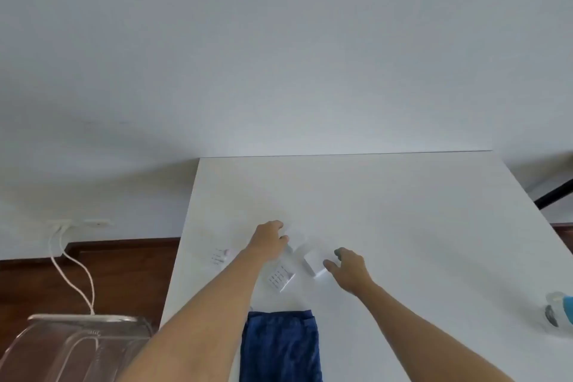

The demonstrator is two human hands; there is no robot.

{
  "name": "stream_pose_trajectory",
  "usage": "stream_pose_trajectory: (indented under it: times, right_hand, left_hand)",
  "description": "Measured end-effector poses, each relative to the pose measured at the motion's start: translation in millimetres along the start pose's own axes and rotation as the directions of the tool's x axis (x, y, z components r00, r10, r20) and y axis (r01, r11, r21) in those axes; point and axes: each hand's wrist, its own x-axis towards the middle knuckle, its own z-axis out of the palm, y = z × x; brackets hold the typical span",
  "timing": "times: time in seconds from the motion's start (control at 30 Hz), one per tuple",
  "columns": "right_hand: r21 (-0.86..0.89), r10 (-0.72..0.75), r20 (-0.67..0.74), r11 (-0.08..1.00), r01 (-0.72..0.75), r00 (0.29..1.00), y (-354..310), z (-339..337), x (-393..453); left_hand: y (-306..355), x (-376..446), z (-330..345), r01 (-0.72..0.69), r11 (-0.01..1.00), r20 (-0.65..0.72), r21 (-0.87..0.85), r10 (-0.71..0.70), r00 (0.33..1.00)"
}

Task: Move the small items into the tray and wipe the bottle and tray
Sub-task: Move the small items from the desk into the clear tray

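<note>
My left hand (269,241) reaches over the white table (403,211) with its fingers curled at the upper end of a small printed packet (280,278); blur hides whether it grips the packet. My right hand (348,268) is spread, with thumb and fingertips at the right edge of a small white box (313,262). A second small printed item (218,256) lies near the table's left edge. A folded blue cloth (280,347) lies at the front edge between my arms. The bottle (559,315), clear with a blue label, lies at the far right. A clear plastic tray (77,347) sits off the table at lower left.
A white cable (73,273) runs from a wall socket down to the clear tray. Brown floor shows left of the table. A dark bar (555,195) stands beyond the table's right edge. A plain wall rises behind the table.
</note>
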Motion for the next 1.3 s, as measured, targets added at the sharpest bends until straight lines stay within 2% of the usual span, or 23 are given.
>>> stream_pose_trajectory:
  times: [0.23,0.5,0.87,1.1,1.2,1.3]
  right_hand:
    - [0.106,0.055,-0.008,0.993,-0.054,0.998,-11.0,13.5,21.5]
    - [0.088,0.101,0.033,0.991,-0.104,0.994,-17.9,22.2,30.5]
    - [0.069,0.141,0.09,0.987,-0.147,0.986,-19.9,26.0,37.9]
    - [-0.014,0.135,0.096,0.991,-0.135,0.986,-22.6,27.5,38.2]
    - [-0.062,0.121,0.077,0.991,-0.116,0.99,-24.5,28.1,34.8]
    - [-0.049,0.08,0.072,0.996,-0.077,0.994,-27.5,30.2,30.6]
  left_hand:
    - [13.5,28.5,25.6,0.067,0.998,0.012,0.008,-0.067,0.998]
    - [13.1,48.8,37.8,0.115,0.992,0.022,0.05,-0.116,0.993]
    - [17.9,69.4,30.6,0.141,0.963,0.244,0.231,-0.198,0.949]
    - [17.3,64.1,42.4,0.107,0.948,0.214,0.299,-0.176,0.961]
    - [17.2,58.7,45.6,0.093,0.969,0.186,0.23,-0.138,0.973]
    - [11.2,50.3,42.4,0.117,0.993,0.109,0.019,-0.119,0.987]
